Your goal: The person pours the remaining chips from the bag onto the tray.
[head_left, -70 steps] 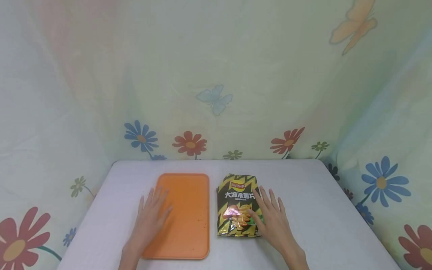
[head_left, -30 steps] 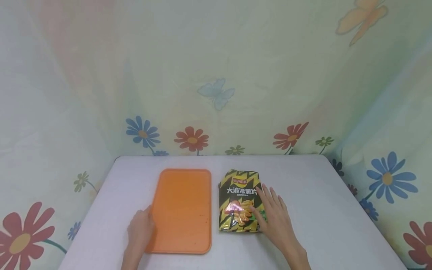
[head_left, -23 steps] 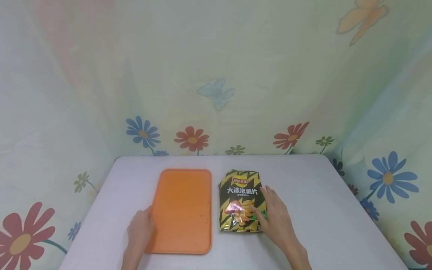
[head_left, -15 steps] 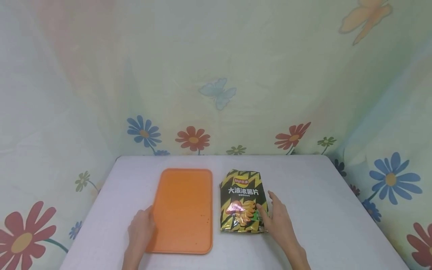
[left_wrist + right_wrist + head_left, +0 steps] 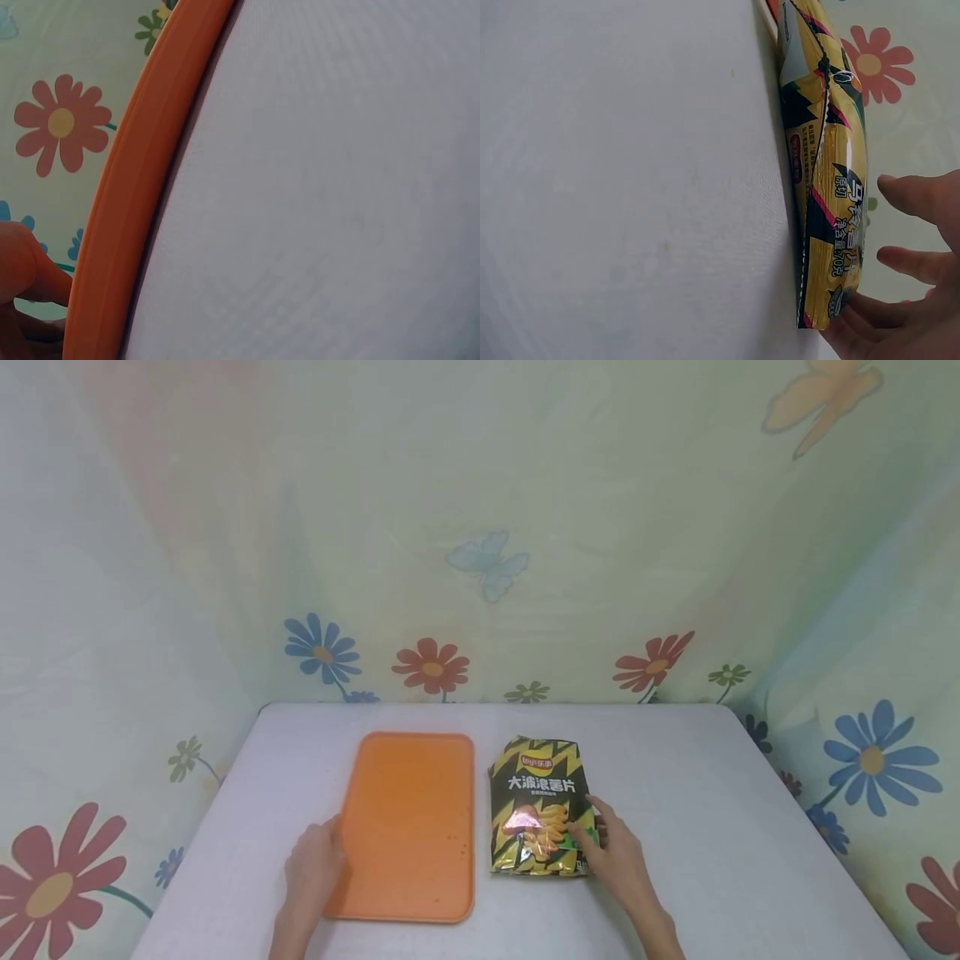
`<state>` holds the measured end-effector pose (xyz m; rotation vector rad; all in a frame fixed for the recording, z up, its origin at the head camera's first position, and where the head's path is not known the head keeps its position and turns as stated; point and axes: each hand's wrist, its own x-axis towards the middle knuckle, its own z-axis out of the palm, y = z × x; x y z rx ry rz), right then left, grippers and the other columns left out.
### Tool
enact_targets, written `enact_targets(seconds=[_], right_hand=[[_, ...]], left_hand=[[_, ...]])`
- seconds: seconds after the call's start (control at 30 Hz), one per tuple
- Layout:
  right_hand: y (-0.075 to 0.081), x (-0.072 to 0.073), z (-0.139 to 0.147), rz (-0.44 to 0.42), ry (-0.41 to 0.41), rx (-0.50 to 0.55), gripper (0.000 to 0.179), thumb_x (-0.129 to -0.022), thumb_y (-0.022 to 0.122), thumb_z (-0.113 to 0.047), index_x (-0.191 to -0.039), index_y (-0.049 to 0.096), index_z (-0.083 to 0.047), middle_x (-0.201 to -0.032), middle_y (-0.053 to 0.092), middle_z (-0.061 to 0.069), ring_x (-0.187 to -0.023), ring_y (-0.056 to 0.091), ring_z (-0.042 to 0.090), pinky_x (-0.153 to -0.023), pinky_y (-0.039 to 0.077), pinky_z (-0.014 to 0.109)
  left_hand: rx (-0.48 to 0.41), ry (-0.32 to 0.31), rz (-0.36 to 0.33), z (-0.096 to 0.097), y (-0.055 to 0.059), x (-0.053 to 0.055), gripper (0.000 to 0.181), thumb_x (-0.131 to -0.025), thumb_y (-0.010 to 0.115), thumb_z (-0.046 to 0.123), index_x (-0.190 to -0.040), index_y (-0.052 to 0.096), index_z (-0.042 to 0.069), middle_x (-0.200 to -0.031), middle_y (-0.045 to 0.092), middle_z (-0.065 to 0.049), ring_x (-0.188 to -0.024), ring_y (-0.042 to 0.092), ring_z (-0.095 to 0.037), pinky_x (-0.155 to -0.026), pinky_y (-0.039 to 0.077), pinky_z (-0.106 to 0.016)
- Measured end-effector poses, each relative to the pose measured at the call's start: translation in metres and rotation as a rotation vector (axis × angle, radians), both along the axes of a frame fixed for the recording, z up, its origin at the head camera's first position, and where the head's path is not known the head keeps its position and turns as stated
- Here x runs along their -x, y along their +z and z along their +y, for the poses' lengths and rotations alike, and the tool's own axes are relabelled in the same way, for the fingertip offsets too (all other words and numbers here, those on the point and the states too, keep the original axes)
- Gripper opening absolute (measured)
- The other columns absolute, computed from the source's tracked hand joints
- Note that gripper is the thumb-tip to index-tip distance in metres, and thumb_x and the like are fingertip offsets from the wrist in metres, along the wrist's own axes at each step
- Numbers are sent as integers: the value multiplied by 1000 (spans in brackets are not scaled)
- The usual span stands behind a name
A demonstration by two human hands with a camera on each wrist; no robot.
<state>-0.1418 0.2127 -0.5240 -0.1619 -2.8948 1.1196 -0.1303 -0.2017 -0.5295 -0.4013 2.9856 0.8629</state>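
On the white table lies an orange tray (image 5: 405, 818). My left hand (image 5: 313, 864) grips its left edge, fingers curled at the rim. The left wrist view has the tray's side wall (image 5: 139, 180) close up, with part of the hand (image 5: 30, 270) at lower left. To the tray's right, a black and yellow bag of potato chips (image 5: 536, 810) lies face up. My right hand (image 5: 621, 860) is at its lower right side, thumb over the front. In the right wrist view, the thumb stands off the bag (image 5: 829, 180) while lower fingers (image 5: 862, 315) come against its corner.
A narrow strip of white table (image 5: 480, 893) separates tray and bag. A cloth backdrop (image 5: 375, 510) printed with flowers and butterflies encloses the table at the back and both sides.
My left hand, at first spread over the tray's left side, has closed on its edge. The right hand, spread over the bag's right side earlier, has drawn back to its lower right edge, fingers bending.
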Motion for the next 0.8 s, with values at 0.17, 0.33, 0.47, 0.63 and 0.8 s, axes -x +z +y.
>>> enact_targets(seconds=[0.17, 0.33, 0.47, 0.63, 0.8], right_hand=[[-3, 2, -1, -4, 13, 39, 70, -100, 67, -36, -154, 39, -1, -133, 58, 34, -114, 63, 46, -92, 56, 57], [-6, 0, -1, -11, 15, 110, 67, -99, 68, -35, -154, 42, -6, -146, 48, 32, -128, 53, 49, -101, 48, 64], [-10, 0, 1, -40, 18, 224, 67, -99, 68, -37, -155, 41, -13, -153, 39, 26, -141, 40, 49, -110, 38, 68], [-13, -1, 5, -119, 49, 339, 71, -97, 69, -42, -158, 38, -23, -161, 29, 20, -150, 24, 51, -113, 30, 71], [-14, -3, 5, -185, 80, 482, 77, -93, 74, -38, -159, 35, -31, -165, 27, 21, -131, 55, 49, -98, 54, 55]], left_hand=[[1, 5, 13, 0, -1, 0, 40, -98, 55, 0, -136, 57, -12, -97, 65, -22, -69, 54, -19, -56, 45, -31], [11, 6, 15, 0, -1, 1, 38, -98, 56, 0, -134, 58, -12, -101, 67, -25, -74, 60, -21, -59, 50, -34], [12, 6, 5, 0, -1, 1, 37, -99, 55, 0, -134, 58, -12, -101, 66, -24, -77, 62, -23, -63, 53, -37], [4, 5, -14, 0, 0, 1, 37, -100, 54, 2, -134, 58, -12, -103, 67, -25, -76, 61, -22, -61, 52, -35], [-2, -2, -19, -1, 2, 1, 37, -100, 53, 2, -134, 57, -13, -100, 66, -23, -70, 56, -19, -58, 47, -31]])
